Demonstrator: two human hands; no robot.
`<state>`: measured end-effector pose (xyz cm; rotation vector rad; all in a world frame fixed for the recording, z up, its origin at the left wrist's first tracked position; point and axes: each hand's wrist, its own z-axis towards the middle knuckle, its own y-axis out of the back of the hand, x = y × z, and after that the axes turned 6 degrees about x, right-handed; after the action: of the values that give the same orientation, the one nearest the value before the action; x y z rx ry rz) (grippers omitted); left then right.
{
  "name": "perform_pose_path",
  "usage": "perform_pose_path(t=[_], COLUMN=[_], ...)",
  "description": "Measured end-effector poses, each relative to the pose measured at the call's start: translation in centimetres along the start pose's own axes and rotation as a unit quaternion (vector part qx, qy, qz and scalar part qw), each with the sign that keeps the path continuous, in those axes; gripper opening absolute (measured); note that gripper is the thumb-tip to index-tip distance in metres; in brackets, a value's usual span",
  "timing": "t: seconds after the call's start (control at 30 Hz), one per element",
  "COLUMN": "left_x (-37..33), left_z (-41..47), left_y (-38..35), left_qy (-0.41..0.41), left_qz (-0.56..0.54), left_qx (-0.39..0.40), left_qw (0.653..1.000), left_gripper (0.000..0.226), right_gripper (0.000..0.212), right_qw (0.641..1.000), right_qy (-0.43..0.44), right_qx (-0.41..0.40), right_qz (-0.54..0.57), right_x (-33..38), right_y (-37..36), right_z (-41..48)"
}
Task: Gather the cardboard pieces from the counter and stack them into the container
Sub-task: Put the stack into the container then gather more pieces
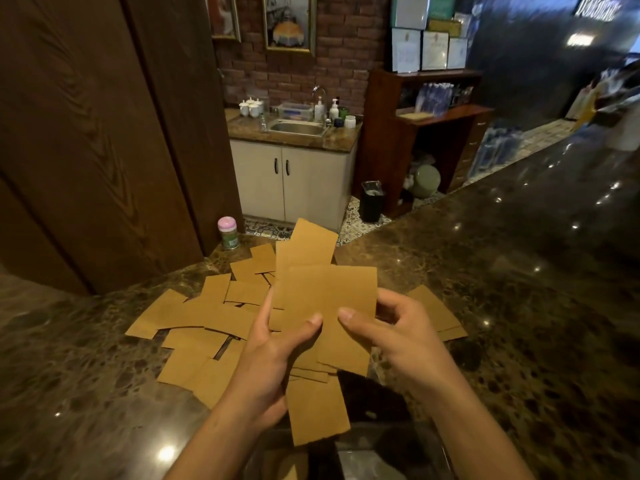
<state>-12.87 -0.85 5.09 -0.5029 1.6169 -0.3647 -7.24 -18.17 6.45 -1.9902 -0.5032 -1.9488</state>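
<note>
Fingers (pixel 304 327) of my left hand (pixel 273 344) and right hand (pixel 391 327) pinch fanned cardboard pieces (pixel 325 292) over the container (pixel 381 448). Many loose pieces (pixel 194 317) lie on the worktop (pixel 519 306) left of them. Early going, I judge.

Cardboard pieces (pixel 322 299) in both hands, seemingly above container (pixel 388 445).

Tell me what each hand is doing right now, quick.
Left hand: closed, gripping the held cardboard pieces, thumb on top.
Right hand: closed, pinching the same held cardboard pieces at their right edge.
</note>
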Motion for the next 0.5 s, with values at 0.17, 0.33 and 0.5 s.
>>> perform_pose_path(t=[0.17, 0.33, 0.5], left_x=[0.0, -0.3, -0.6], left_z=[-0.7, -1.2, -1.8], left_y=[0.0, -0.6, -1.3], left_qy=[0.011, 0.006, -0.011], left_qz=[0.009, 0.021, 0.030], left_qx=[-0.013, -0.006, -0.023], left_qw=[1.000, 1.000, 0.999], left_gripper=[0.071, 0.062, 0.050], right_gripper=[0.023, 0.026, 0.026], right_qw=[0.998, 0.998, 1.000], right_qy=[-0.031, -0.021, -0.017], right_qx=[-0.058, -0.058, -0.025], right_qz=[0.022, -0.027, -0.005], right_x=[0.7, 0.9, 1.4], right_y=[1.2, 0.5, 0.2], right_z=[0.1, -0.4, -1.0])
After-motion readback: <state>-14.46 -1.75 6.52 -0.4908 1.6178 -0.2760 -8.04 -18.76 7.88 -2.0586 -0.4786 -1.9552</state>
